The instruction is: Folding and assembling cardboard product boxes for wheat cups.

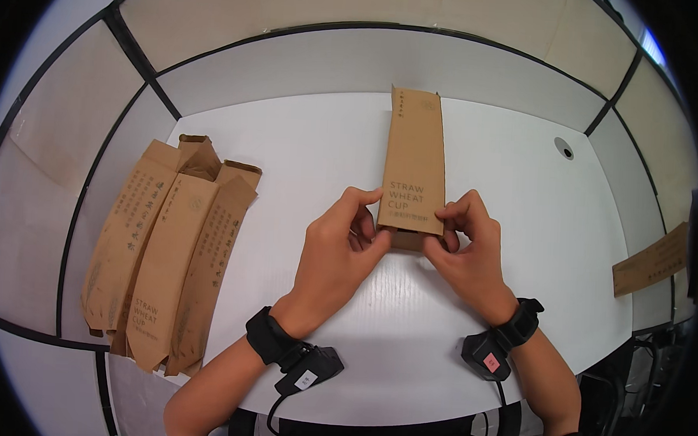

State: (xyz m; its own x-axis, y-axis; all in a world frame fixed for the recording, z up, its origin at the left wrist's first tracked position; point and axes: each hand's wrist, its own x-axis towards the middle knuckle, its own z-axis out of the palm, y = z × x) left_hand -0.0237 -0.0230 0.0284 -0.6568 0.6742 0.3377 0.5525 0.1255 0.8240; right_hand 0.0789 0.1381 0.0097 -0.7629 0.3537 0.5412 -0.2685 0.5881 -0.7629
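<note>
A long brown cardboard box [416,155] with dark print lies lengthwise on the white table, its near end toward me. My left hand [334,241] grips the left corner of that end, fingers curled and thumb low by the edge. On the opposite corner, my right hand [472,251] is closed in the same way. Between the two thumbs a flap [407,241] hangs at the box's near end, with a dark gap above it. The undersides of the fingertips are partly hidden by the box.
Several similar flattened or open-ended cardboard boxes [168,265] lie side by side at the left edge of the table [320,154]. Another cardboard piece [651,262] juts in at the right edge. A round cable hole [564,149] sits far right. Low panels [387,64] enclose the table.
</note>
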